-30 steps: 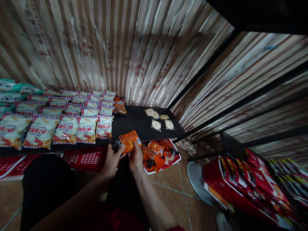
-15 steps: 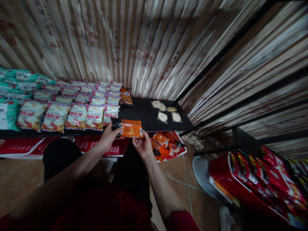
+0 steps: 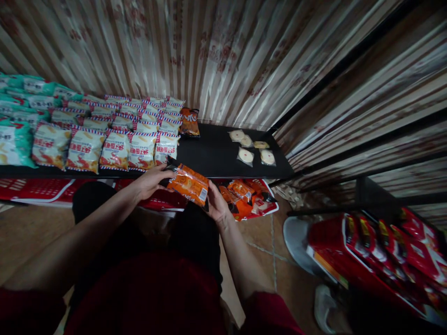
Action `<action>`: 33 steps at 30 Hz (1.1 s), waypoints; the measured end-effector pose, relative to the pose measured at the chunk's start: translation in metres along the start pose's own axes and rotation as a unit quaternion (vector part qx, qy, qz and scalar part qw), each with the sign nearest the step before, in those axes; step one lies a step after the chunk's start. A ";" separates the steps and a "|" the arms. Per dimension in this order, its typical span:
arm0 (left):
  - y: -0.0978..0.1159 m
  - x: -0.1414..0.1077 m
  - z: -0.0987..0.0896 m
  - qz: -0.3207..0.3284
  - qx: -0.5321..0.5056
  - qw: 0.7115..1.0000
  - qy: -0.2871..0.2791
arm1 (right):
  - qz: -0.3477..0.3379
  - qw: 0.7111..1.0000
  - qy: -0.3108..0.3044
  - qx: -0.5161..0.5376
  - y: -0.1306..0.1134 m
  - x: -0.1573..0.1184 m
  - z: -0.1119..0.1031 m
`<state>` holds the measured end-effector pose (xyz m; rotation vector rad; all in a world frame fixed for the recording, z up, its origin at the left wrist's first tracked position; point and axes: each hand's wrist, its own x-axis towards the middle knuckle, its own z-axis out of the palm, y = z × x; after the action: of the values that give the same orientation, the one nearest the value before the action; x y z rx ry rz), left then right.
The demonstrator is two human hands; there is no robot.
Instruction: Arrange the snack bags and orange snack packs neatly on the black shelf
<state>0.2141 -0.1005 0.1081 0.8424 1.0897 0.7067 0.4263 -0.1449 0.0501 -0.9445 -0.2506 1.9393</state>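
Between my two hands, just in front of the black shelf's (image 3: pixel 213 153) near edge, is an orange snack bag (image 3: pixel 190 184), tilted with its right end lower. My left hand (image 3: pixel 153 180) grips its left end, the fingers partly behind it. Around its right end, beside a printed barcode, my right hand (image 3: pixel 217 203) is closed. Another orange and black snack bag (image 3: pixel 189 123) stands at the back of the shelf, next to rows of white snack bags (image 3: pixel 114 150). Below the shelf, more orange bags (image 3: pixel 240 193) lie in a red basket (image 3: pixel 274 209).
Several round, wrapped pale items (image 3: pixel 246 155) lie on the shelf's right part. Teal bags (image 3: pixel 16 142) fill its left end. A black metal frame (image 3: pixel 314 95) stands before the striped curtain (image 3: pixel 167 51). On the right are a red basket (image 3: pixel 328 235) of red packets and a grey stool (image 3: pixel 296 242).
The orange bag has turned in my hands, its right end dipping. My right hand has shifted down around that end. The whole view has moved slightly.
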 end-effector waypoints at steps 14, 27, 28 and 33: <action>0.002 0.036 0.017 0.043 -0.020 0.999 0.021 | -0.075 0.993 0.037 0.079 0.012 0.011 -0.005; -0.012 0.057 0.060 0.094 -0.070 0.973 0.197 | -0.169 0.973 0.080 0.132 0.011 0.013 -0.006; -0.015 0.058 0.063 0.102 -0.071 0.972 0.201 | -0.177 0.971 0.088 0.132 0.011 0.014 -0.007; -0.034 0.060 0.073 0.131 -0.011 0.965 0.226 | -0.203 0.967 0.102 0.119 0.017 0.019 -0.011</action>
<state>0.3049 -0.0846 0.0673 0.8351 1.3864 1.1707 0.4179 -0.1408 0.0239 -0.8492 -0.0807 1.4479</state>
